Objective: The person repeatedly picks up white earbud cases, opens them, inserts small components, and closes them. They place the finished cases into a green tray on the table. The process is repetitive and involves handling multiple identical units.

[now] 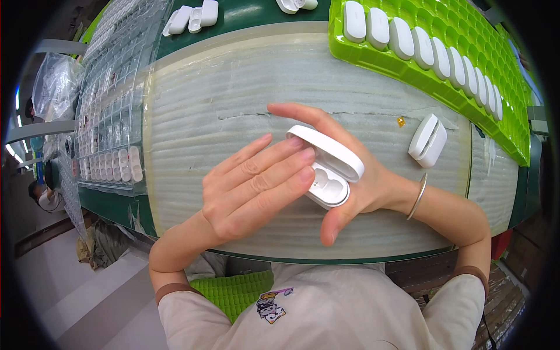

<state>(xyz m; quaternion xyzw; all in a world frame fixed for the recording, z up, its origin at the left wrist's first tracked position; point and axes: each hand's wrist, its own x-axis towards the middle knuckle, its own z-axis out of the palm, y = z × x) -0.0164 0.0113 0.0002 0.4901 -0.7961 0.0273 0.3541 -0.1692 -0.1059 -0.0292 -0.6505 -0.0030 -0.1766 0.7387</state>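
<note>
A white earbud charging case [335, 156] lies in my right hand [376, 182], its lid tipped up and its hollowed inside showing. My right thumb and index finger stand wide apart on either side of it, while the other fingers are hidden beneath. From the left comes my left hand [248, 195], fingers stretched out, their tips at the lid and the left end of the case. These fingertips cover part of the inside. On the mat to the right sits another white case [429, 143], partly opened, near a small amber scrap [401, 121].
A bright green tray [382, 67] at the far right carries a row of several white cases. Clear plastic trays [119, 137] with small parts line the left. More white cases [192, 17] stand at the back. A pale, creased mat [192, 116] covers the green table.
</note>
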